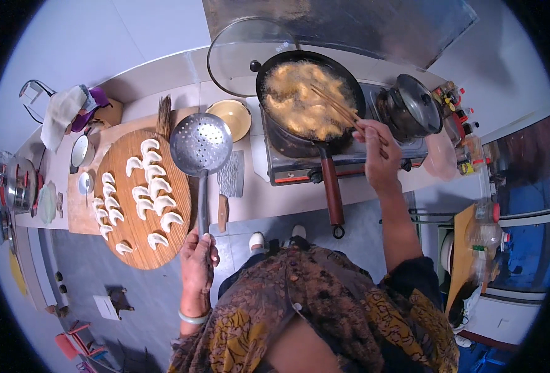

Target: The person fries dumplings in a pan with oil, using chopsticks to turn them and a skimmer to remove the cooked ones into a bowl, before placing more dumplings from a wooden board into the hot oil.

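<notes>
My left hand [200, 254] grips the handle of a perforated metal skimmer [201, 144], its bowl above the counter between the dumpling board and the cleaver. In my right hand [382, 151] is a pair of wooden chopsticks [335, 106], tips among browned dumplings [303, 100] in bubbling oil. These fry in a black wok [359, 88] with a wooden handle, on a gas stove [282, 177]. Rows of pale uncooked dumplings [156, 186] lie on a round wooden board [135, 242] at the left. A cleaver [231, 175] lies right of the skimmer.
A glass lid [233, 56] leans behind the wok. Behind the skimmer sits a yellow enamel basin [243, 121]. A lidded pot [412, 105] stands on the stove's right side, near several bottles [466, 114]. White bowls [82, 151] are at the left.
</notes>
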{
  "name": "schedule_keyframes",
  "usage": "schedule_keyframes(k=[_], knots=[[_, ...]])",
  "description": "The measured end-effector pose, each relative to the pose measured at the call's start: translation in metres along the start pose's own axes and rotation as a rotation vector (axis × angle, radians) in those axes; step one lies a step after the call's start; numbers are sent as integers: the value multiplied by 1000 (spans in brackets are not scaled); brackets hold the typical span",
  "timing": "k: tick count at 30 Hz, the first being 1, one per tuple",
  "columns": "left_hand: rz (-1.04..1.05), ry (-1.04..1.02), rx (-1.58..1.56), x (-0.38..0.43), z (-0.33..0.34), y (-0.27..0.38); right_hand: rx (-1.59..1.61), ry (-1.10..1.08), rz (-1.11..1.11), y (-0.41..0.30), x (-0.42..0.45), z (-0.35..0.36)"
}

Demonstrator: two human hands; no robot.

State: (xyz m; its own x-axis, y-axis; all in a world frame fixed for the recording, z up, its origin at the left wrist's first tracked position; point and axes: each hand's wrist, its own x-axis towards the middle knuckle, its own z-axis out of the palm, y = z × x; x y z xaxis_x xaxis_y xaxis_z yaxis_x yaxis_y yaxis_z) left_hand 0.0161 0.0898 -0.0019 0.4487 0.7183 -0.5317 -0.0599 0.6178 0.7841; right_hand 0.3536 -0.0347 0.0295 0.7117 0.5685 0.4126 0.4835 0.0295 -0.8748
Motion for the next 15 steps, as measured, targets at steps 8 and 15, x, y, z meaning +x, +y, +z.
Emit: schedule_keyframes(k=[8,15], knots=[[-20,-16,20,-1,-8,-5,-269,-118,-218,26,57,64],[-56,-10,-22,2,-15,-1,-477,-216,-337,37,68,108]])
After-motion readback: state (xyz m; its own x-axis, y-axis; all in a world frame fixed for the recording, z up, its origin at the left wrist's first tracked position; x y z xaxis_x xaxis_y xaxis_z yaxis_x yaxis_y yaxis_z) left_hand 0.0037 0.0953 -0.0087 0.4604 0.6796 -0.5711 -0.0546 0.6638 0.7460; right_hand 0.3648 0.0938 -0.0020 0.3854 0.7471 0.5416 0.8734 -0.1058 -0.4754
